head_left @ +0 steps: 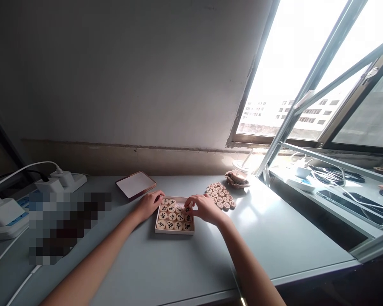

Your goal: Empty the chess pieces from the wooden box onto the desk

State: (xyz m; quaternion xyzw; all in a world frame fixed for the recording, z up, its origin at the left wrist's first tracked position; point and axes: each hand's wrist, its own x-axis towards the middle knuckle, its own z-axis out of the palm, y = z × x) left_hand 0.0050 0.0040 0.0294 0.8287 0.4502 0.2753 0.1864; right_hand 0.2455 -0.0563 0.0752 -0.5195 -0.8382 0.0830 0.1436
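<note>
A shallow open box (175, 232) sits on the grey table, with round wooden Chinese chess pieces (170, 225) lying in rows inside it, dark characters facing up. My left hand (149, 205) is closed at the box's upper left corner, its fingers against the side wall. Over the upper right part of the box, my right hand (206, 209) has thumb and fingers pinched at a chess piece; the fingers partly cover it. Just beyond that hand lies a group of more chess pieces (220, 195), packed side by side on the table with reddish characters.
Behind and left lies the box lid (135, 185), its pale inside up. Power strips (6, 225) with white chargers and cables stand at left, near a blurred-out item (67, 229). A brown carved ornament (237, 179) stands at the back right. Metal bars (281, 136) rise beyond the table's right side.
</note>
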